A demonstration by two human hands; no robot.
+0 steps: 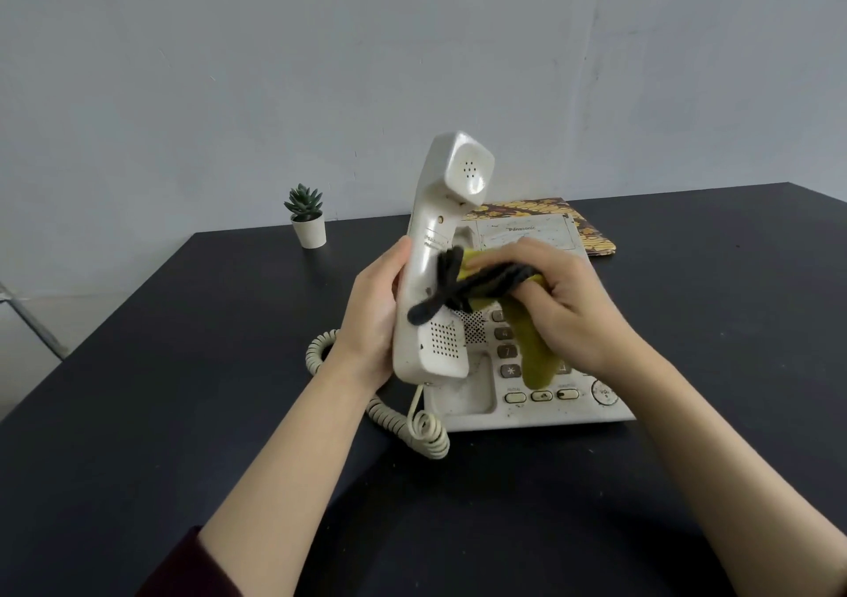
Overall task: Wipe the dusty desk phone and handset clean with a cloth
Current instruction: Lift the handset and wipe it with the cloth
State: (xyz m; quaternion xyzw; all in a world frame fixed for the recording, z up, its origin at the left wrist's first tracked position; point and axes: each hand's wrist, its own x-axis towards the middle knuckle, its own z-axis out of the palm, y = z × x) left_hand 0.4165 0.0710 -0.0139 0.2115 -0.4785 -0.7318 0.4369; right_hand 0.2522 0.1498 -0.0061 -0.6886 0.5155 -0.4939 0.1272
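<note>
Black desk [183, 413] bears phone [527, 408] (dusty), plant [308, 216], folder [582, 223].

Open desk [137, 413] left of coiled cord [426, 431]

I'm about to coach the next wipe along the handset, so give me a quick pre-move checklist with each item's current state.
1. Left hand grips the handset firmly: ok.
2. Right hand holds the cloth: ok.
3. Cloth touches the handset's middle: ok.
4. Coiled cord lies slack, not snagged: ok.
5. Phone base free of dust: not ok, specks show.
6. Handset's back side clean: cannot tell, hidden.
</note>
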